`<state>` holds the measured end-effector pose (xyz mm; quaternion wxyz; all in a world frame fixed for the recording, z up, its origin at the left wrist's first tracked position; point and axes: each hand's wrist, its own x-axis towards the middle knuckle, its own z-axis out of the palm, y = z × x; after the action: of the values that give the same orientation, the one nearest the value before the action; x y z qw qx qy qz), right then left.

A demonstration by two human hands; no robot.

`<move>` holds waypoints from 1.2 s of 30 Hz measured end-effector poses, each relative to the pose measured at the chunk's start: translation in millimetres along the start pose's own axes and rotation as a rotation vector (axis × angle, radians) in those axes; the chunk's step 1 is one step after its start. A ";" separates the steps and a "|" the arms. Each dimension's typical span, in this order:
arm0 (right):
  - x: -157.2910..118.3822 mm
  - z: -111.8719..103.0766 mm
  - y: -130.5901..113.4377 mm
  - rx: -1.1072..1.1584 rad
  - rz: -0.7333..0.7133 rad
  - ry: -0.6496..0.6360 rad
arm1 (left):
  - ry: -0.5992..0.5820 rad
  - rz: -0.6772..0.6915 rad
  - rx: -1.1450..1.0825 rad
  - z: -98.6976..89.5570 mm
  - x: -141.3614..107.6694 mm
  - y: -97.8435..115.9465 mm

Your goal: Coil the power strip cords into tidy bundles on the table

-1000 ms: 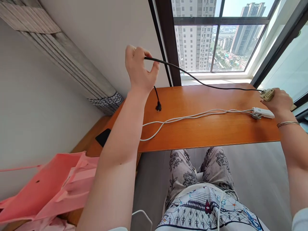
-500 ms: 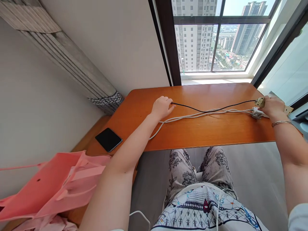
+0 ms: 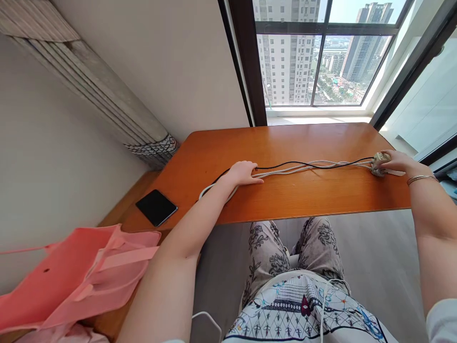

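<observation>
A black cable (image 3: 282, 164) and white cables (image 3: 285, 170) run side by side along the brown table. My left hand (image 3: 243, 173) is low over them, its fingers and thumb around the bundle; whether every cable is within the grip cannot be seen. Past my wrist the cables loop toward the table's front. At the right end, my right hand (image 3: 396, 161) grips the beige and white plugs (image 3: 378, 163), fingers closed about them and partly hiding them. A small white tag-like piece (image 3: 395, 172) sticks out below that hand.
The wooden table (image 3: 307, 195) stands before a window (image 3: 323, 71). A black phone (image 3: 156, 207) lies on its left part. A pink bag (image 3: 85, 276) is at lower left, and a gathered curtain (image 3: 117, 105) hangs by the wall. My legs are under the front edge.
My left hand has come down and taken in the white cables beside the black one. My right hand has lowered the beige plug against the white plug, bringing the cables together.
</observation>
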<state>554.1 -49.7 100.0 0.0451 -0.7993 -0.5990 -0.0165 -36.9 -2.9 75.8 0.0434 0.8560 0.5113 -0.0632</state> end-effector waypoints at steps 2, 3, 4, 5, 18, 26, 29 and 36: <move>0.5 0.7 -9.8 0.013 -0.014 -0.060 | -0.051 -0.008 0.014 1.8 -1.0 1.2; 0.2 1.4 -19.2 0.014 -0.033 -0.060 | -0.067 -0.021 0.007 2.6 -0.9 1.9; -0.6 2.5 -31.9 0.019 -0.083 -0.016 | -0.082 -0.039 -0.005 3.2 -0.6 2.6; -2.2 4.4 -47.5 0.045 -0.173 0.020 | -0.101 -0.055 -0.015 3.5 -0.1 3.5; -52.1 48.4 -270.3 0.117 -0.683 -0.067 | 0.145 0.014 -0.542 -24.2 -16.6 4.3; -26.6 6.4 -250.0 0.463 -0.541 -0.168 | 0.203 0.039 -0.889 -60.9 -32.0 5.1; -18.4 -28.3 -231.0 0.719 -0.595 -0.286 | 0.201 0.031 -0.966 -55.4 -27.3 2.8; -16.2 -90.1 -226.5 1.060 -0.593 -0.210 | 0.252 0.127 -1.060 -47.9 -7.1 17.0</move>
<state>334.8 -10.5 200.2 0.3703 -0.4650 -0.7238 0.3504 -22.3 -10.4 124.4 0.4109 0.7471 0.4215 0.3089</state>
